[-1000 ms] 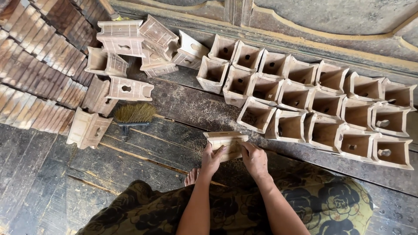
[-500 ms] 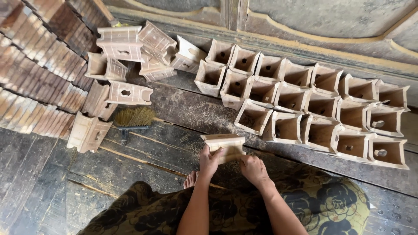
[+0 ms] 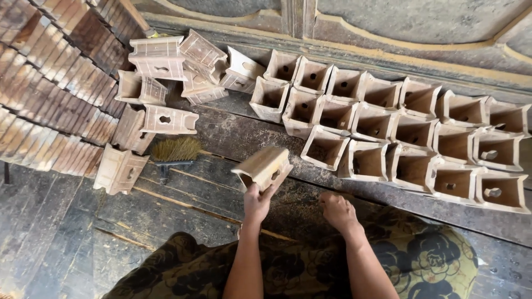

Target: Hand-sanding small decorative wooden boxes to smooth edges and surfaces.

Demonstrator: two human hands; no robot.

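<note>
Head view: a wooden box [image 3: 262, 168] is gripped by the left hand [image 3: 258, 202]; the right hand [image 3: 337, 211], seemingly loosely curled, is held empty above the dark planks [image 3: 183, 205].

Both forearms are bare, no sleeves, no watch or rings that I can make out on the hands. Lower down there's an olive-green cloth garment [image 3: 310, 266] with big dark rose-like flower prints covering the lap.

Soft, even daylight, faint shadows, sharp focus; edges perhaps slightly bent by the wide lens.
</note>
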